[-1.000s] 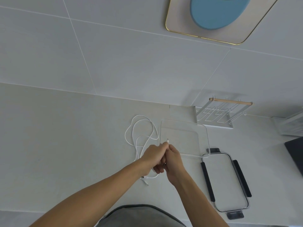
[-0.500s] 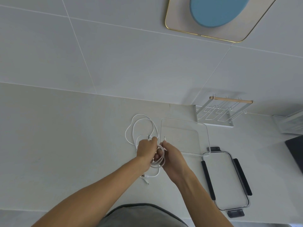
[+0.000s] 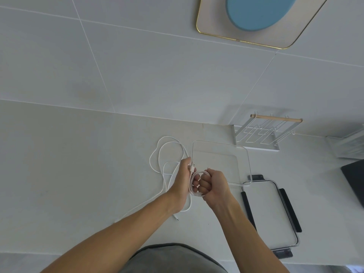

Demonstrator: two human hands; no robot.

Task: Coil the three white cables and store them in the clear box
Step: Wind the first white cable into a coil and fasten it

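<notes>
Pale countertop (image 3: 78, 174) — loose white cables (image 3: 163, 154) left of clear box (image 3: 248, 164); lid (image 3: 269, 213), wire rack (image 3: 262, 134) right. Left hand (image 3: 182, 179) and right hand (image 3: 213, 184) together before the box — both gripping one coiled cable (image 3: 194, 192).

No text, label, brand, number or sign can be read anywhere in this view.
</notes>
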